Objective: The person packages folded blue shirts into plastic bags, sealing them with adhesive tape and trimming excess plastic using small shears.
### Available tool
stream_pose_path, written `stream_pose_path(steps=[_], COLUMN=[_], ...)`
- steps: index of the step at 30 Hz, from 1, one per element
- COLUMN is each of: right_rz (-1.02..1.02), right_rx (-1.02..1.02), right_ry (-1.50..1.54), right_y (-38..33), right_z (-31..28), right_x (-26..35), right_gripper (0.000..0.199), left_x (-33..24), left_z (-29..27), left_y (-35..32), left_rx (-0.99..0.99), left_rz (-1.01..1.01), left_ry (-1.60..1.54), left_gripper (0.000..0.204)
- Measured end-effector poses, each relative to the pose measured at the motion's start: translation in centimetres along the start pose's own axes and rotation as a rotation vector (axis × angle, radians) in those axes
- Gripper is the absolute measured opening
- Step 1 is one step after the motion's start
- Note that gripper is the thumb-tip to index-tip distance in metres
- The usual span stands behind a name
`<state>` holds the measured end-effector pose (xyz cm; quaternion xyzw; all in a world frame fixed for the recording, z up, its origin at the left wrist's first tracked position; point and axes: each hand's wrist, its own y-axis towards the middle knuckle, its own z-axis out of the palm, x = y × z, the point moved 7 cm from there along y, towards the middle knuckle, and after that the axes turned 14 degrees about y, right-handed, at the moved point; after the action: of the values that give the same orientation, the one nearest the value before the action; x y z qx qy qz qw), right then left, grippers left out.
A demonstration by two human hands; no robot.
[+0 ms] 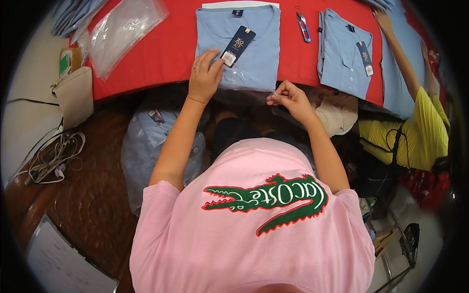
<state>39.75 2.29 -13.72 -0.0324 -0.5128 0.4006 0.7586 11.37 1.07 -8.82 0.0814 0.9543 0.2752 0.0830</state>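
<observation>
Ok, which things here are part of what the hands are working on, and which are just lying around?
In hand:
left hand resting on the folded blue shirt by its dark hang tag
right hand pinching the clear bag's edge

Lying about:
thread snips
second folded shirt
empty plastic bags
cables

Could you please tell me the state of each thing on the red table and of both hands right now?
folded blue shirt: folded flat, dark hang tag on top, lower part in a clear bag.
left hand: pressed flat on the shirt beside the tag.
right hand: pinching the bag's edge.
thread snips: lying unused.
second blue shirt: folded, tagged.
empty clear bags: lying loose.
</observation>
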Motion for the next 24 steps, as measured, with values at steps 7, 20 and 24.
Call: stream_pose_path(steps=[7,20,24], right_rz=[-0.207,-0.206,-0.092], right_rx=[-0.258,-0.077,0.042], right_ry=[-0.362,-0.301,-0.096], right_y=[0.0,0.4,0.4], right_z=[-1.4,0.5,-0.1], right_x=[1.1,8.2,7.6], right_gripper=[0.003,0.004,0.007], left_x=[0.4,0.6,0.6], left_z=[0.5,0.5,0.6], left_y=[-0.4,-0.2,-0.3], left_rx=[0.035,0.043,0.041], left_rz=[-0.035,-0.128,-0.146], left_ry=[-0.078,-0.121,-0.121], left_gripper=[0.039,0.034,0.028])
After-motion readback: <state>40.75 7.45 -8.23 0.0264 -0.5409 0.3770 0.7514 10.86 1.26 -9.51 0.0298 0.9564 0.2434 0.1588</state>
